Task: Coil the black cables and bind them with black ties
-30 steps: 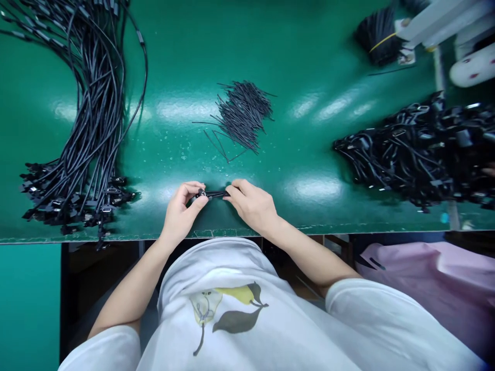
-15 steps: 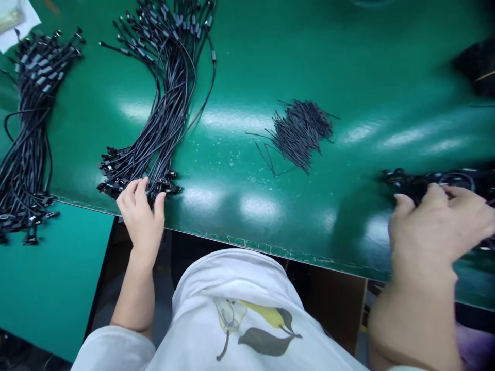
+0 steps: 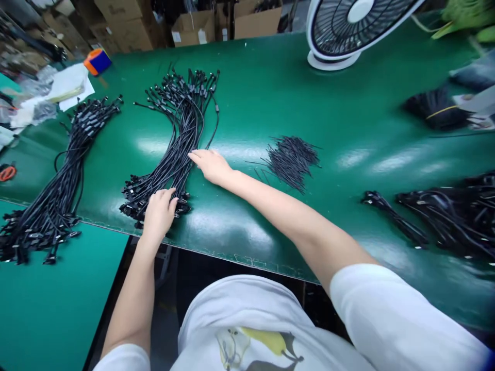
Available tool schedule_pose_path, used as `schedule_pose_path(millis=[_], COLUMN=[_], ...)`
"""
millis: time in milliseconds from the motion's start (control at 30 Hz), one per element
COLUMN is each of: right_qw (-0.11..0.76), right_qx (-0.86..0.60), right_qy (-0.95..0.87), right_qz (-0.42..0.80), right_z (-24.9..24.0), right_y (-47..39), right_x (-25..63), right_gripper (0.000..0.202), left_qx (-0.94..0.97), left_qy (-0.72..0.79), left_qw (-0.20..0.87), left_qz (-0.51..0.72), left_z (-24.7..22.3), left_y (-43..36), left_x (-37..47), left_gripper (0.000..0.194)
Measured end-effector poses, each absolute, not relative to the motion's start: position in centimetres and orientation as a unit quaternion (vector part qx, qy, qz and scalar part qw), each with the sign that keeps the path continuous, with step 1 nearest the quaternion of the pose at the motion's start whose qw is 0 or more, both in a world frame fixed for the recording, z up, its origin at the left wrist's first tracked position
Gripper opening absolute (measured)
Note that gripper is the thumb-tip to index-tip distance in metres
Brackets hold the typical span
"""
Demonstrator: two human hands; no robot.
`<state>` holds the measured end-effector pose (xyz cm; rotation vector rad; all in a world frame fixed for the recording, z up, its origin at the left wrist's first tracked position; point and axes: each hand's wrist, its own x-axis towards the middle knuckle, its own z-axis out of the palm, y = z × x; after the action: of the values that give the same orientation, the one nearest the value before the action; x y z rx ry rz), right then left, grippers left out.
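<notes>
A loose bundle of black cables (image 3: 180,139) with small connectors at both ends lies across the green table. At its near end, my left hand (image 3: 158,214) rests on the black connectors, thumb apart from the fingers; its fingertips are partly hidden among them. My right hand (image 3: 212,166) reaches across from the right, fingers stretched out and touching the right side of the bundle at mid-length. Neither hand visibly grips a cable. To the right of that hand is a pile of short, thin black ties (image 3: 294,162).
Another cable bundle (image 3: 67,178) lies on the left. On the right are a small cable bundle (image 3: 398,219), a larger dark heap of cables (image 3: 456,216) and a banded black bundle (image 3: 436,108). A white fan (image 3: 334,62) stands at the back, with cardboard boxes (image 3: 193,28) beyond the table.
My right hand has left the small cable bundle at the right and swung left to the large bundle. My left hand stays at the connectors. The view has tilted up.
</notes>
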<state>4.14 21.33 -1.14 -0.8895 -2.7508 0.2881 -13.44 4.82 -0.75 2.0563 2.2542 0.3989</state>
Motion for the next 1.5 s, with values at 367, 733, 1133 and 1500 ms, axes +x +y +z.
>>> schedule_pose_path(millis=[367,733,1133,1500], right_qw=[0.314,0.182,0.119,0.107], right_qx=[-0.212,-0.391,-0.387,-0.297], right_qy=[-0.925,-0.902,-0.896,-0.948], right_qz=[0.037,-0.005,-0.184,0.028], right_z=[7.2,9.1,13.2,9.1], right_y=[20.1,31.1,17.3,9.9], right_x=[7.7,12.4,23.2,20.5], right_gripper=[0.049,0.047,0.054,0.042], left_qx=[0.565,0.346,0.23,0.516], left_qy=[0.715,0.543,0.538,0.48], left_qw=[0.24,0.384,0.372,0.593], left_qz=[0.334,0.662,0.721,0.389], left_z=[2.1,7.1,7.9,3.8], left_y=[2.1,-3.3,-4.5,-1.0], left_x=[-13.0,-16.7,-17.3,-0.8], left_gripper=[0.023,0.02,0.02,0.031])
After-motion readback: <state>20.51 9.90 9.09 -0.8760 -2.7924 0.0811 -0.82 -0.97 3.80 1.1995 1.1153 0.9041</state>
